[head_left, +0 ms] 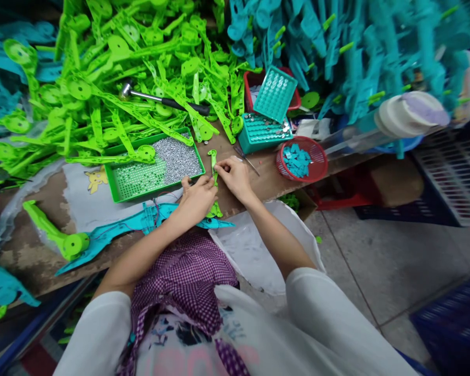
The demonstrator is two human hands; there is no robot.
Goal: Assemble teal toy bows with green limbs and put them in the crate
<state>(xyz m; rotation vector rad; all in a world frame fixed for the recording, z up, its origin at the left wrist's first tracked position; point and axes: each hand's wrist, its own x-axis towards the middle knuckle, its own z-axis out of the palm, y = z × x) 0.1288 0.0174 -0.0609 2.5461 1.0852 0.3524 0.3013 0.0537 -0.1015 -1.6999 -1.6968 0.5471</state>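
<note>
The left hand (199, 197) lies with bent fingers over the middle of a slim green part (213, 159) on the table (266, 183), apparently steadying it; whether it truly grips, I cannot tell. The right hand (235, 177) brings thumb and fingertips together at that part's upper stretch, perhaps on something too small to make out. The step in hand seems to be close finger work on this one part; its next move would call for a firm left hold and precise right fingertips.

Just beyond the left hand sits a green tray (141, 194) of small metal pieces (180, 156). Beside the right hand lies a thin tool (250, 163); farther right stands a red basket (319, 162) with teal pieces (296, 160).

The left fingers cover the part's middle, and its contact with the right fingertips is blurred.
</note>
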